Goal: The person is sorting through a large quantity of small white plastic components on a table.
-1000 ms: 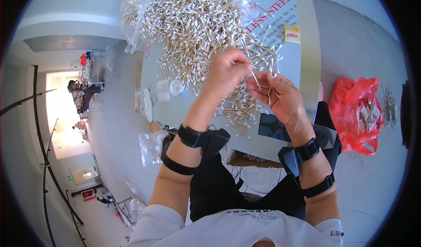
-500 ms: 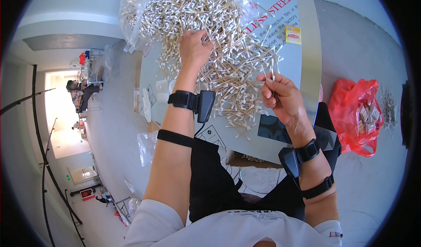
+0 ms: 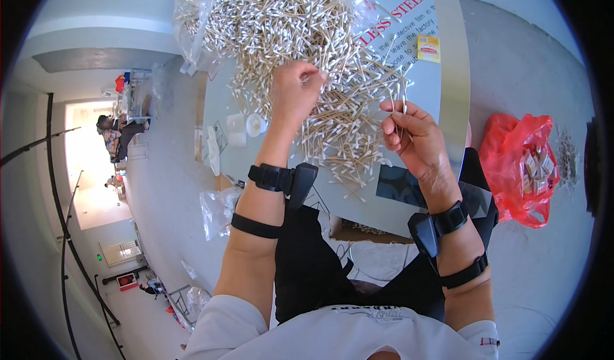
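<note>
A big heap of cotton swabs (image 3: pixel 281 21) with white tips and thin pale sticks covers the far part of the table and spreads toward me. Over the near left part of the heap is my left hand (image 3: pixel 296 94), its fingers curled and the thumb drawn in to them. What it pinches, if anything, I cannot make out. At the heap's right edge my right hand (image 3: pixel 417 133) is turned palm up. Between its thumb and fingers it pinches a few cotton swabs (image 3: pixel 403 107), which stand upright with their tips above the fingers.
Clear plastic bags (image 3: pixel 195 15) flank the heap. A small yellow packet (image 3: pixel 428 48) lies right of it, and a round white lid (image 3: pixel 255 125) left. A dark film sheet (image 3: pixel 400 187) is near my right wrist. A red plastic bag (image 3: pixel 505 162) with small packs stands on the floor.
My left hand has come back toward me and a little right, off the deeper heap, and the white lid beside it now shows. My right hand has barely moved, still pinching swabs.
</note>
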The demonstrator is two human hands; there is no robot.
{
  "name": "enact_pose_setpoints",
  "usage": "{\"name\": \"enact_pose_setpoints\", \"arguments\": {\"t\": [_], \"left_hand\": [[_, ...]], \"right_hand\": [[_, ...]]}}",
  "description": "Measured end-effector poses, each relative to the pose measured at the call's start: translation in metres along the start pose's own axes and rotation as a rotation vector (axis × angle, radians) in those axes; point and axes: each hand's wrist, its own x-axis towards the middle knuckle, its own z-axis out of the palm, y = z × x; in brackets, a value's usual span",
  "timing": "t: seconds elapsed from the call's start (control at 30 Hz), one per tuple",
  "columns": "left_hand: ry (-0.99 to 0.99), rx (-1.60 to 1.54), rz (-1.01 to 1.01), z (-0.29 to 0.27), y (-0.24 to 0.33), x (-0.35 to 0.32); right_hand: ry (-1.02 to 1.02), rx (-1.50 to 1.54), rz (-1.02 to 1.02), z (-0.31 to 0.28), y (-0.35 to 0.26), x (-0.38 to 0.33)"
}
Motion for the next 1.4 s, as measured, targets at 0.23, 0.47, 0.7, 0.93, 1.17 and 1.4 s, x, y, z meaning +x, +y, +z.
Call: {"name": "enact_pose_setpoints", "arguments": {"t": [0.23, 0.47, 0.7, 0.93, 1.17, 1.4], "left_hand": [[0.15, 0.36, 0.216, -0.003, -0.015, 0.061], [0.11, 0.792, 0.415, 0.013, -0.014, 0.078], [0.083, 0.667, 0.389, 0.011, -0.029, 0.079], [0.377, -0.204, 0.061, -0.007, -0.014, 0.064], [-0.283, -0.756, -0.318, -0.008, 0.043, 0.003], [-0.261, -0.355, -0.125, 0.017, 0.057, 0.002]], "right_hand": [[0.021, 0.009, -0.006, -0.001, 0.001, 0.0], [0.007, 0.019, 0.0, -0.001, 0.001, 0.001], [0.005, 0.015, 0.0, 0.0, 0.001, 0.001], [-0.022, 0.022, -0.012, -0.002, 0.003, 0.002], [0.086, 0.032, -0.06, 0.009, 0.008, 0.002], [0.01, 0.044, 0.015, 0.004, 0.007, 0.0]]}}
